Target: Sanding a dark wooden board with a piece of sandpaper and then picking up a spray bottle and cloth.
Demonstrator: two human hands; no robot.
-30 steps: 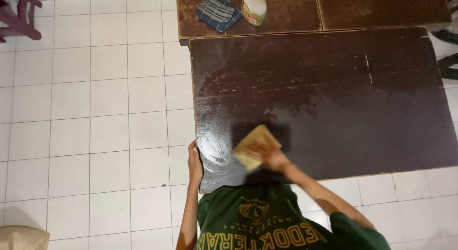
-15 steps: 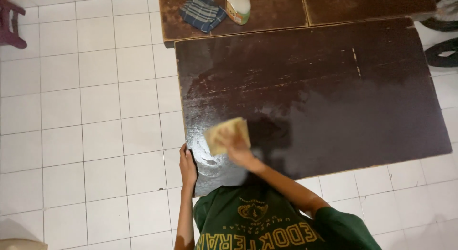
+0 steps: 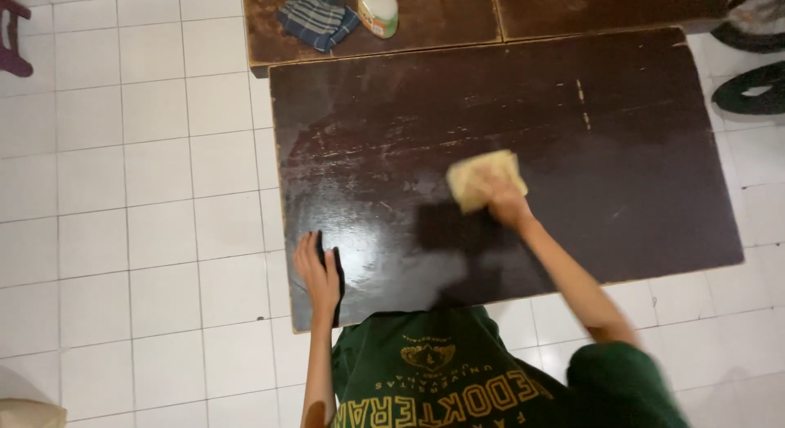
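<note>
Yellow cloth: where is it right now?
In the head view the yellow cloth lies under the right hand, pressed on the dark wooden tabletop near its middle, right of the left hand that rests at the table's near-left edge.

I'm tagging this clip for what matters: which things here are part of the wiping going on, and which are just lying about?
In use:
- right hand pressing the yellow cloth
- dark brown wooden tabletop, wet and glossy near the person
- left hand on its near left edge

Lying about:
- blue checked cloth
- white plastic bottle
- purple stool
- black tyres
</note>
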